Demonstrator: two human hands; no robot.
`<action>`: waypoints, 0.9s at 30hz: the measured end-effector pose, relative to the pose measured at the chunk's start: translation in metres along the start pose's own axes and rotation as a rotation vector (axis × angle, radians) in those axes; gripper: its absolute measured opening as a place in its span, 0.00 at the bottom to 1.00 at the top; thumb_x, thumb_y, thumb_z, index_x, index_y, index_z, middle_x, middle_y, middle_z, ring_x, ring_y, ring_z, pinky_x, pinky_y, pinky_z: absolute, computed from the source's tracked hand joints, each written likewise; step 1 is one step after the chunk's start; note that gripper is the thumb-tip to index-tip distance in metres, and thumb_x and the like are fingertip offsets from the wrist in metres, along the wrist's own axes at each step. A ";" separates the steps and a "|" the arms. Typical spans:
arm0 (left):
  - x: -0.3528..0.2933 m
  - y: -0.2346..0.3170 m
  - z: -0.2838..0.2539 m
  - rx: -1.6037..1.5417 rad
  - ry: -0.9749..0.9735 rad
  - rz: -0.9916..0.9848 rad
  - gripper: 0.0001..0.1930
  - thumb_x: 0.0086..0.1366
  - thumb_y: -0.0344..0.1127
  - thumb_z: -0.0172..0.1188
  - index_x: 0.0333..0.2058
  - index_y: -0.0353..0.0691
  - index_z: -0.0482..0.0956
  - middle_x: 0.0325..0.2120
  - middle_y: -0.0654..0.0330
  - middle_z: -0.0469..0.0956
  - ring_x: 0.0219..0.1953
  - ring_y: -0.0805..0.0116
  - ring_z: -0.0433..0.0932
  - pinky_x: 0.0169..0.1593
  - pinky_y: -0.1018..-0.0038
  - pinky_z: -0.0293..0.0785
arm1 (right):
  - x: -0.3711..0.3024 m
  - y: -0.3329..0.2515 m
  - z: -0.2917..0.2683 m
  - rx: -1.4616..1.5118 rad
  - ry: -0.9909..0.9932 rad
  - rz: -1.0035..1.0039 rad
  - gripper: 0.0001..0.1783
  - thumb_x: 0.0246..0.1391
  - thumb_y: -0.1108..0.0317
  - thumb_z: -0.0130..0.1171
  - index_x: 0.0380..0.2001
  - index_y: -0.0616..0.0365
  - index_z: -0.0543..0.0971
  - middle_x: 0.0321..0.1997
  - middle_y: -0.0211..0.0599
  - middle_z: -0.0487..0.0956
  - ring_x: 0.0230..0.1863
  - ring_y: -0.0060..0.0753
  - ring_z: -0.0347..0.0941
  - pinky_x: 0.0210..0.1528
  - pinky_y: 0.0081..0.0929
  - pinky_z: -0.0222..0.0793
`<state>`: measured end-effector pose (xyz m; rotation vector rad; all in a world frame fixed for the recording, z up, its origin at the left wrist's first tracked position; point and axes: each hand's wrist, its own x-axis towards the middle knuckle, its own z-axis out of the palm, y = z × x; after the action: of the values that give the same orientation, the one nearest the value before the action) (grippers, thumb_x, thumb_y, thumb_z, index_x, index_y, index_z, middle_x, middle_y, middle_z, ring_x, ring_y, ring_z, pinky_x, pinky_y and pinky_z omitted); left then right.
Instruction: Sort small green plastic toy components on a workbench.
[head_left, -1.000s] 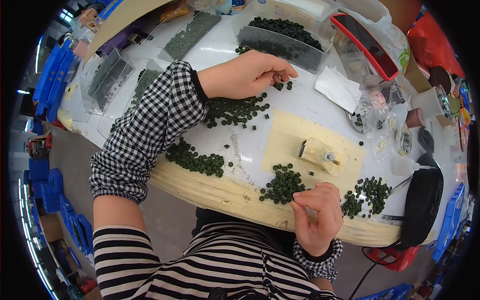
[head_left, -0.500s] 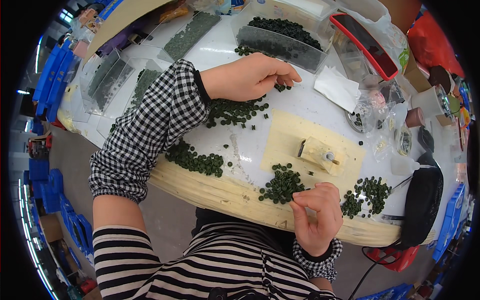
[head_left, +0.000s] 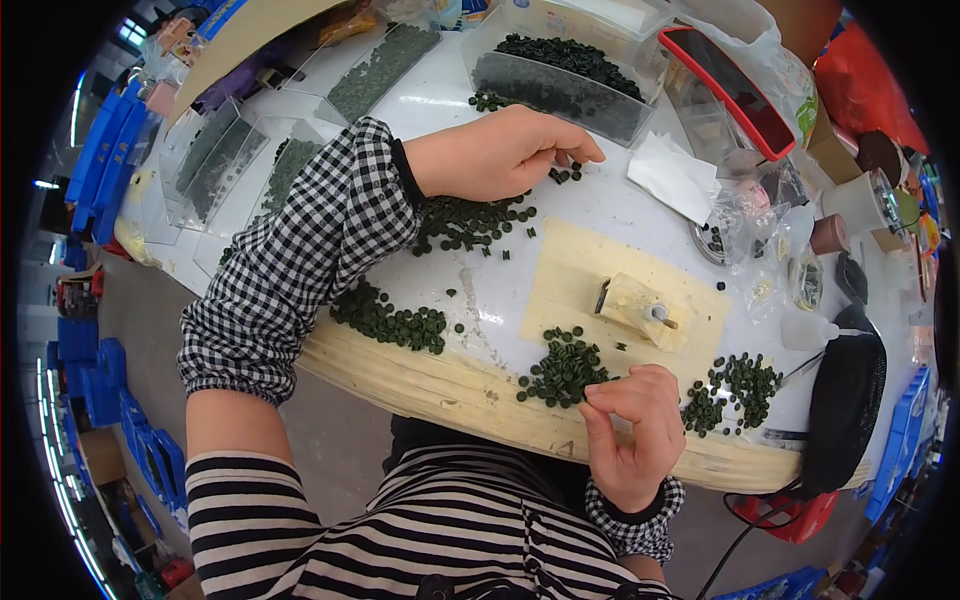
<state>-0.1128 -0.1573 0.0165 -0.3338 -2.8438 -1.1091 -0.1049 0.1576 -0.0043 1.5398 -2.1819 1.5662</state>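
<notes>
My left hand [head_left: 495,153] reaches across the table with its fingers bent down and together. Several small dark green discs [head_left: 566,174] lie just under its fingertips, and whatever the fingers hold is hidden. Beneath that wrist spreads a loose heap of the same discs [head_left: 470,222]. My right hand [head_left: 637,432] is at the near edge, thumb and forefinger pinched together at the side of another pile of discs [head_left: 565,372]. Anything in that pinch is too small to make out. Beyond this pile, a yellowish block fixture with a metal pin [head_left: 645,312] sits on a pale yellow sheet [head_left: 560,262].
Clear bins [head_left: 610,112] of dark pieces stand along the back. More discs lie in piles at left [head_left: 390,322] and right [head_left: 745,388]. A red-cased phone [head_left: 730,92], a white tissue [head_left: 675,177], plastic bags and a black pouch [head_left: 845,410] occupy the right side.
My left hand has shifted very slightly, baring a little more of the discs at its fingertips. The right hand stays in place.
</notes>
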 end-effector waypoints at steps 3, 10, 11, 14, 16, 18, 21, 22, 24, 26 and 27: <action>-0.001 -0.003 0.001 -0.011 -0.006 0.012 0.21 0.65 0.17 0.44 0.56 0.32 0.75 0.48 0.51 0.80 0.49 0.62 0.80 0.54 0.67 0.76 | 0.001 0.000 0.000 -0.001 0.000 -0.001 0.10 0.46 0.75 0.71 0.30 0.54 0.79 0.29 0.32 0.82 0.32 0.36 0.77 0.46 0.40 0.71; -0.014 0.015 -0.004 0.171 -0.085 0.101 0.20 0.62 0.17 0.48 0.52 0.32 0.76 0.44 0.49 0.79 0.48 0.54 0.78 0.54 0.66 0.75 | 0.000 0.000 0.000 0.005 0.000 0.003 0.10 0.46 0.75 0.72 0.30 0.54 0.79 0.29 0.32 0.82 0.32 0.36 0.77 0.46 0.40 0.71; -0.017 0.016 -0.002 0.199 -0.090 0.117 0.19 0.61 0.17 0.49 0.50 0.33 0.77 0.43 0.50 0.78 0.48 0.52 0.77 0.54 0.65 0.74 | 0.000 0.000 0.000 0.006 0.001 0.004 0.10 0.46 0.75 0.72 0.30 0.54 0.79 0.29 0.32 0.82 0.32 0.36 0.77 0.46 0.40 0.71; -0.023 0.024 0.003 0.292 -0.106 0.104 0.20 0.61 0.17 0.50 0.51 0.35 0.77 0.47 0.52 0.77 0.50 0.53 0.76 0.53 0.65 0.74 | 0.000 0.000 -0.001 0.003 0.002 0.007 0.10 0.46 0.75 0.72 0.30 0.54 0.79 0.29 0.32 0.82 0.32 0.36 0.77 0.46 0.40 0.71; -0.024 0.026 0.008 0.327 -0.074 0.103 0.20 0.59 0.17 0.52 0.51 0.35 0.76 0.48 0.54 0.75 0.50 0.53 0.74 0.53 0.65 0.74 | 0.000 -0.001 0.000 0.010 0.000 0.004 0.10 0.46 0.75 0.72 0.30 0.54 0.79 0.29 0.32 0.82 0.32 0.36 0.77 0.46 0.40 0.71; -0.022 0.024 0.015 0.381 0.010 0.138 0.20 0.59 0.17 0.53 0.51 0.35 0.76 0.48 0.54 0.75 0.50 0.54 0.74 0.53 0.65 0.74 | 0.000 -0.001 0.000 0.008 -0.001 0.003 0.10 0.46 0.75 0.72 0.30 0.54 0.79 0.29 0.32 0.82 0.32 0.36 0.77 0.46 0.40 0.71; -0.022 0.023 0.017 0.442 -0.028 0.160 0.20 0.59 0.17 0.53 0.50 0.35 0.76 0.47 0.55 0.75 0.50 0.55 0.74 0.52 0.66 0.74 | 0.000 -0.001 0.001 0.009 -0.003 0.000 0.10 0.46 0.75 0.72 0.30 0.54 0.79 0.29 0.32 0.83 0.32 0.36 0.77 0.46 0.40 0.72; -0.024 0.025 0.016 0.424 -0.057 0.133 0.19 0.59 0.18 0.53 0.49 0.35 0.77 0.47 0.55 0.75 0.50 0.55 0.74 0.52 0.66 0.74 | 0.001 -0.001 0.001 0.011 -0.004 -0.002 0.10 0.46 0.75 0.72 0.30 0.54 0.79 0.29 0.32 0.83 0.32 0.36 0.77 0.46 0.40 0.72; -0.025 0.031 0.010 0.384 -0.119 0.091 0.17 0.60 0.18 0.52 0.48 0.34 0.78 0.46 0.55 0.76 0.49 0.55 0.75 0.52 0.66 0.74 | 0.000 0.000 0.000 0.004 0.000 0.001 0.10 0.46 0.75 0.72 0.30 0.54 0.79 0.29 0.32 0.83 0.32 0.36 0.77 0.46 0.39 0.72; -0.028 0.031 0.005 0.278 -0.110 0.073 0.15 0.61 0.19 0.52 0.46 0.33 0.79 0.43 0.55 0.77 0.45 0.56 0.76 0.48 0.66 0.75 | 0.000 0.000 0.000 0.003 0.002 0.003 0.10 0.46 0.75 0.72 0.30 0.54 0.79 0.29 0.32 0.83 0.32 0.36 0.77 0.46 0.39 0.71; -0.030 0.031 0.003 0.226 -0.102 0.061 0.15 0.61 0.19 0.52 0.46 0.33 0.79 0.41 0.54 0.77 0.43 0.56 0.77 0.46 0.67 0.75 | 0.000 0.000 0.000 0.004 0.001 0.004 0.10 0.46 0.75 0.72 0.30 0.54 0.79 0.29 0.32 0.83 0.32 0.36 0.77 0.46 0.39 0.71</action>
<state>-0.0770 -0.1385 0.0307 -0.4689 -2.9858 -0.7705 -0.1049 0.1581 -0.0041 1.5365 -2.1837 1.5728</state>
